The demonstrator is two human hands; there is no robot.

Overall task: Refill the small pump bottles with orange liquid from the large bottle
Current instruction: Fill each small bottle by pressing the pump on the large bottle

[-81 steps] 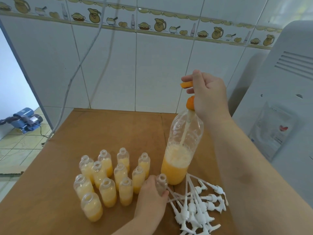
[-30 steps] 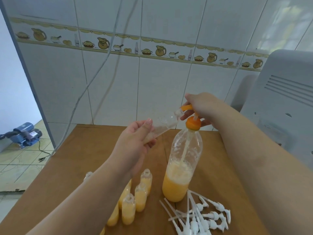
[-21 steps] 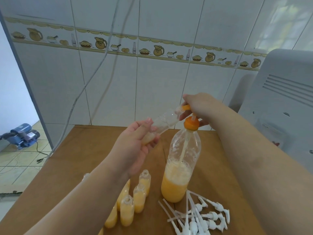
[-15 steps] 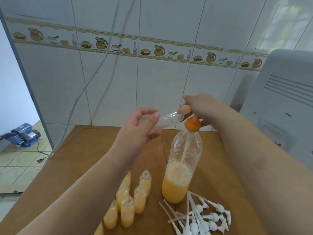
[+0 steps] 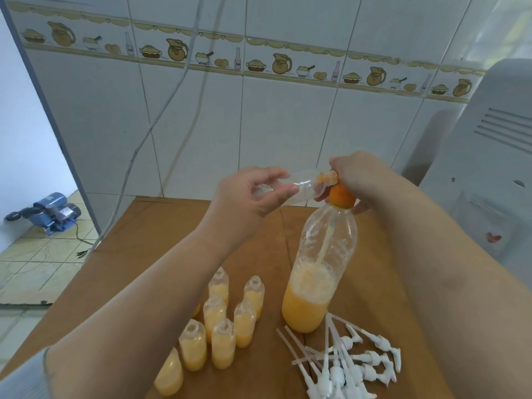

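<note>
A large clear bottle (image 5: 319, 272) about a third full of orange liquid stands on the wooden table (image 5: 161, 226). It carries an orange pump head (image 5: 341, 195). My right hand (image 5: 362, 177) grips that pump from above. My left hand (image 5: 250, 194) holds a small clear bottle (image 5: 302, 187) almost on its side, its mouth fitted over the orange spout (image 5: 328, 177). A little pale liquid lies inside the small bottle. Several small bottles (image 5: 218, 321) filled with orange liquid stand uncapped on the table below my left forearm.
A pile of white pump tops (image 5: 345, 361) with long tubes lies at the right front of the table. A white appliance (image 5: 489, 168) stands close on the right. The tiled wall is just behind, with cables (image 5: 161, 110) hanging at the left. A blue pump (image 5: 49, 211) sits on the floor.
My left hand picked the empty small bottle off the table, raised it and tipped it flatter onto the spout. My right hand stays on the pump, which has come down.
</note>
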